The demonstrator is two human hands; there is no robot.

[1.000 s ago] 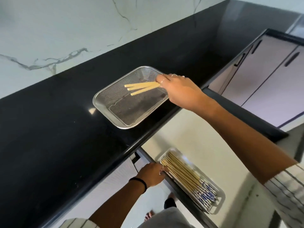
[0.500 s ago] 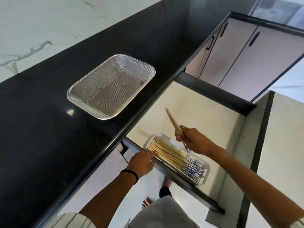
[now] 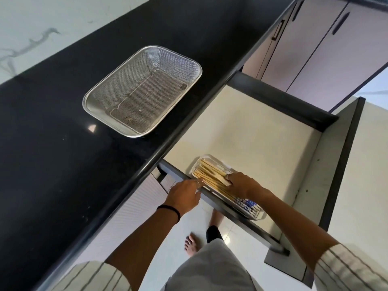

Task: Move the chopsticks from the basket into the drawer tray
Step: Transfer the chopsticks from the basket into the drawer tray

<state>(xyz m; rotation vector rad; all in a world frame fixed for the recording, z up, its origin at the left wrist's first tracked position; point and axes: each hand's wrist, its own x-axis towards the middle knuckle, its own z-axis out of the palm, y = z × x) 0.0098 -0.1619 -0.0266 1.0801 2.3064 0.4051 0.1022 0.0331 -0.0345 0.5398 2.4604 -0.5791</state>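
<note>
Right hand [image 3: 241, 184] is down on the chopsticks [image 3: 212, 179], fingers pinching a few in the drawer tray [image 3: 222, 163]. Left hand [image 3: 184, 196], at nine o'clock, fingers curled on the drawer front [image 3: 226, 208]. Basket [image 3: 109, 120] sits on the worktop [image 3: 52, 154].

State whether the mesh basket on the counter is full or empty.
Empty. The basket shows only bare mesh floor; the chopsticks lie in the drawer tray.
</note>
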